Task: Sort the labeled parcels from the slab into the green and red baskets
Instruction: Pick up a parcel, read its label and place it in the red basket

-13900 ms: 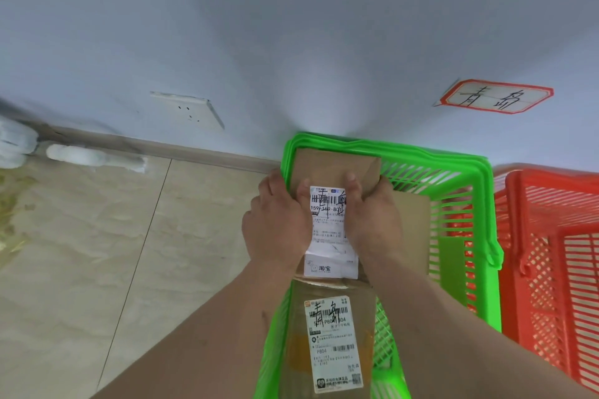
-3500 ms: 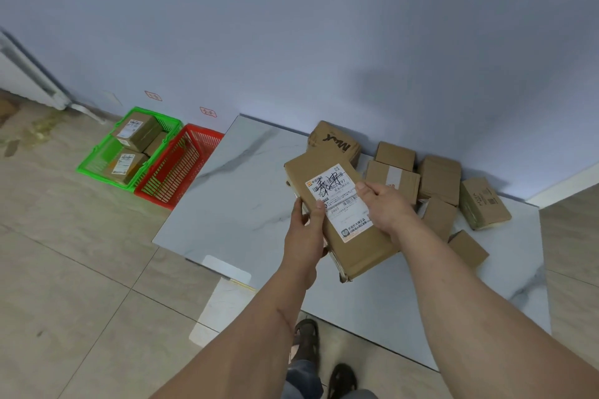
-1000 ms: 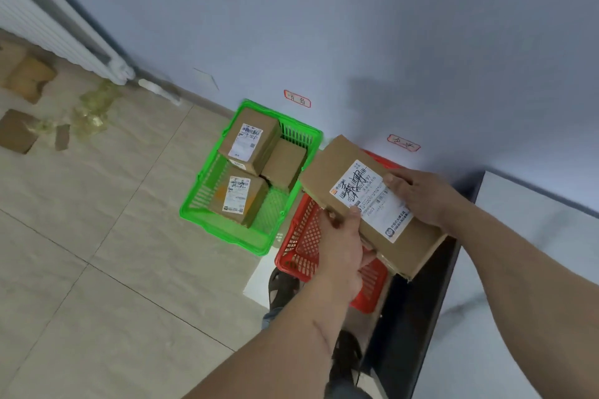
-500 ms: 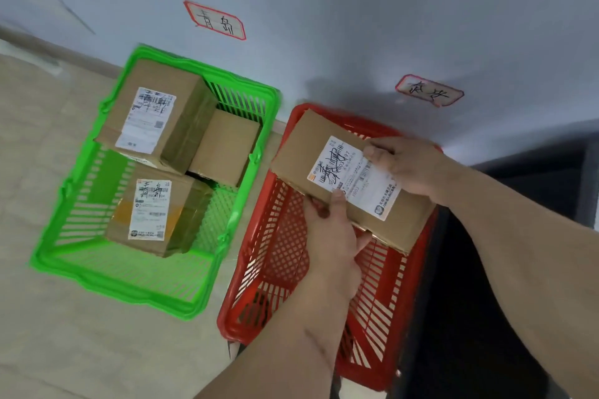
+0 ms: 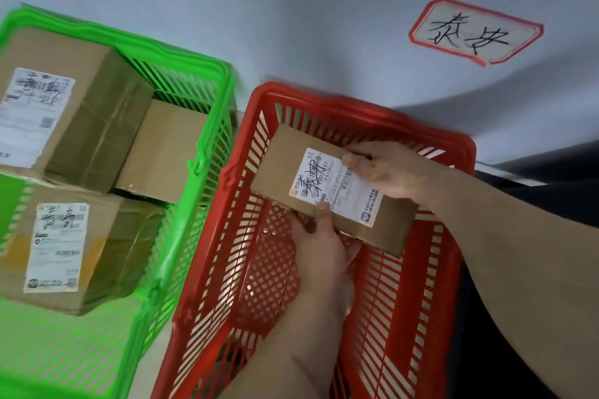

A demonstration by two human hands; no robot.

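parcel point(image 5: 334, 186) inside red basket point(image 5: 359, 107), tilted; left hand point(image 5: 319, 246) pinching its 6 o'clock edge, right hand point(image 5: 385, 172) gripping 2 o'clock edge.

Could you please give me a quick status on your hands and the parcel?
Both hands, left and right, gripping the parcel. Parcel inside red basket, not released. Basket otherwise bare, nothing in the way.

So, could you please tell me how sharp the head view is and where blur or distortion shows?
Head view: the held parcel and wall sign are fairly sharp; the green basket parcels' labels are smeared by motion blur; wide-angle distortion bows the red basket rim; soft shadow on the wall, no glare.
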